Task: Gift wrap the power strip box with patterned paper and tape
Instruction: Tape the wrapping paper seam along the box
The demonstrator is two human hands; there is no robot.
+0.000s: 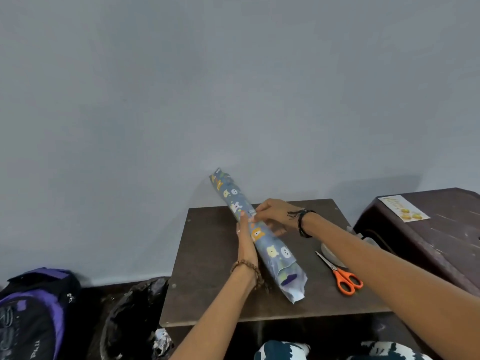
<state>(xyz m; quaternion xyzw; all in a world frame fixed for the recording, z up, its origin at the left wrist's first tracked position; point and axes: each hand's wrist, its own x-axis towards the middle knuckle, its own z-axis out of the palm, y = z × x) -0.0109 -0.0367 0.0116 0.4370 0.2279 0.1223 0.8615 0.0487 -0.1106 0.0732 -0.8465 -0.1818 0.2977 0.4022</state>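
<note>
A long narrow box wrapped in blue paper with cartoon animals point(272, 252) lies diagonally on a small dark wooden table point(207, 255). Its far end leans toward the wall and its near end shows open, loose paper. My left hand point(245, 235) lies flat along the left side of the wrapped box, fingers straight, pressing the paper. My right hand point(272, 213) reaches over the box from the right. Its fingertips pinch a small piece of tape at the paper seam near the middle of the box.
Orange-handled scissors point(342, 276) lie on the table right of the box. A tape roll point(331, 252) sits partly hidden behind my right forearm. A second dark table point(441, 229) with a printed sheet point(404, 209) stands right. A purple backpack point(36, 313) and a black bag point(135, 315) lie on the floor left.
</note>
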